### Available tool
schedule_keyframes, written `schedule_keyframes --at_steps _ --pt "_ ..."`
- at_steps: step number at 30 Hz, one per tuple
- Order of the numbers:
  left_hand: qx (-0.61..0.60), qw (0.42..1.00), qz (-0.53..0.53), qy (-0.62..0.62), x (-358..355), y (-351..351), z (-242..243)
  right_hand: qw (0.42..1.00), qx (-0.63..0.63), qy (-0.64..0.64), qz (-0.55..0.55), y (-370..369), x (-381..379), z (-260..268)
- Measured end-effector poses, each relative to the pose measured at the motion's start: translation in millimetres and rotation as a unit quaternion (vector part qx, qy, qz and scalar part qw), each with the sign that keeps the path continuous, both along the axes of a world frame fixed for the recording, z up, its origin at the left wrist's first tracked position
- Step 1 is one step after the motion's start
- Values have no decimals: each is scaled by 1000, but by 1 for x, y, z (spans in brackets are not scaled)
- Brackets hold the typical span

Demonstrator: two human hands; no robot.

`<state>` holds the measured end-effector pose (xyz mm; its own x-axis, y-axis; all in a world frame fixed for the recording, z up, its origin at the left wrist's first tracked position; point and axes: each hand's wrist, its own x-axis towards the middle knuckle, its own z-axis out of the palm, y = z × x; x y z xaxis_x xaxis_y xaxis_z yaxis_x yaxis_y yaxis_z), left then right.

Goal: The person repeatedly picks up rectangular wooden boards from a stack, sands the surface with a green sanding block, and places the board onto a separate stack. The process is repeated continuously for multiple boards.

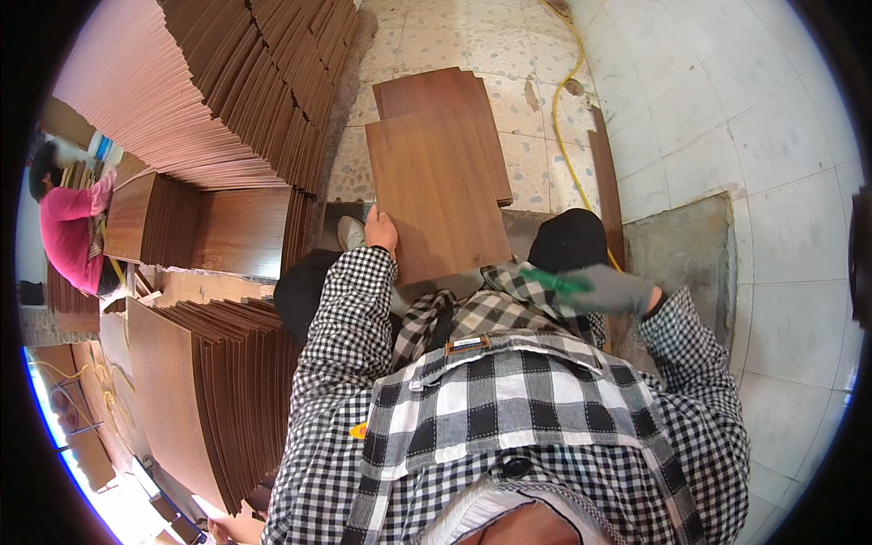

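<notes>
A rectangular brown wood-grain panel (pixel 443 197) is tilted in front of me, its near end above my lap. My bare left hand (pixel 381 231) grips it by the left edge, thumb on the top face. Beneath its far end, a few similar panels (pixel 436 94) lie stacked unevenly on the floor. My right hand (pixel 603 289), in a grey glove, is motion-blurred over my checked apron (pixel 518 381), right of the panel and apart from it. Green shows at its fingers; whether that is part of the glove or a held thing is unclear.
Tall rows of stacked panels (pixel 272 82) line the left side, with another upright row (pixel 231 395) nearer me. A yellow hose or cable (pixel 557 116) runs along the speckled tile floor (pixel 436 41) by the white tiled wall (pixel 783 225). At far left a person in pink (pixel 65 225) handles panels.
</notes>
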<state>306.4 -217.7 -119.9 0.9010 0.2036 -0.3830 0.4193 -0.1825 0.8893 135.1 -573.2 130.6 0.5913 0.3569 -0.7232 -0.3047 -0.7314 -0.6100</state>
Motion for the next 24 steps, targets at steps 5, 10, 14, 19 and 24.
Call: schedule_keyframes --at_steps 5,10,14,19,24 --pt "115 987 77 -84 8 7 -17 990 -35 -79 -110 17 16 7" --pt "-52 992 114 18 26 5 62 939 127 -227 -225 -6 12 -23" --pt "-552 799 -186 147 65 50 89 888 150 -305 -310 -2 35 -10" --pt "-668 655 -303 181 50 64 157 835 229 -491 101 136 39 43" --pt "-678 663 -286 137 40 54 153 885 131 -445 52 155 111 45"
